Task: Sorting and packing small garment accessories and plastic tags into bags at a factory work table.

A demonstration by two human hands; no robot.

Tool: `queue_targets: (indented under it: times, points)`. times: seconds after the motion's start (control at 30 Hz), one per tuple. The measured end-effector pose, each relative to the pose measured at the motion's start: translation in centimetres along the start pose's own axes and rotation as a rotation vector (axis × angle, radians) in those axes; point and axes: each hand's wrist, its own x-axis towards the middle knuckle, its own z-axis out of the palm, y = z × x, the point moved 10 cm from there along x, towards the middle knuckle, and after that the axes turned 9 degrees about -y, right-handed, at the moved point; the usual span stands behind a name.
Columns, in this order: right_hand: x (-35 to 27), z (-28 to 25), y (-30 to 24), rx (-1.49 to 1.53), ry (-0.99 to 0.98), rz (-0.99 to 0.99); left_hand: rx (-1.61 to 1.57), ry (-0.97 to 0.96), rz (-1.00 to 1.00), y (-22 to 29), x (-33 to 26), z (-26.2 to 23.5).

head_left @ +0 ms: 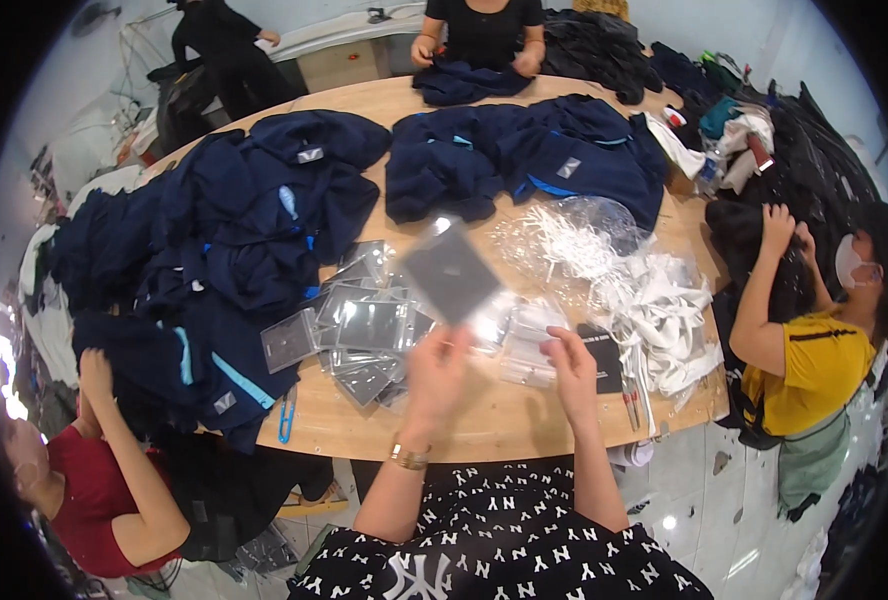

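Note:
My left hand (437, 368) is closed on the lower corner of a dark square card in a clear plastic sleeve (452, 270), raised over the table and blurred by motion. Curled at the fingertips, my right hand (574, 372) hovers beside a stack of small whitish clear packets (530, 345); anything pinched in it is too small to make out. Left of my left hand lies a loose pile of similar sleeved cards (364, 318). A black card with print (601, 358) rests just right of my right hand.
Navy garments (234, 190) cover the table's left and far side. White strings on clear plastic (569, 240) and a heap of white straps (664, 300) lie right. Blue thread snips (287, 415) sit near the front edge. Co-workers handle cloth left, right and across.

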Motion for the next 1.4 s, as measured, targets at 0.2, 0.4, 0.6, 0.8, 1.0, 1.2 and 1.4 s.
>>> queue_targets:
  times: [0.2, 0.4, 0.6, 0.8, 1.0, 1.2, 1.4]
  points:
    - [-0.7, 1.0, 1.6, -0.864, 0.005, -0.241, -0.391, 0.271, -0.162, -5.7, 0.5, -6.4]
    - [-0.6, 4.5, 4.2, -1.066, -0.25, -0.177, -0.648, -0.01, -0.379, -8.7, -0.5, -0.8]
    - [-0.3, 3.9, 4.9, -0.962, -0.221, -0.31, -0.565, -0.194, -0.326, -7.0, -0.1, 3.5]
    - [-0.2, -0.8, 1.0, -0.147, 0.164, -0.056, -0.402, -0.304, -0.213, -3.8, -0.7, 5.6]
    - [-0.5, 3.8, -2.0, 0.58, -0.222, 0.09, -0.402, -0.385, -0.152, -1.4, -0.9, 7.6]
    - [-0.9, 4.1, -3.0, 0.585, -0.307, 0.102, -0.401, -0.325, -0.093, -0.1, -0.7, 6.9]
    - [-1.0, 3.6, -5.8, 0.267, -0.308, -0.105, -0.089, -0.269, -0.032, 1.5, -0.7, 6.0]
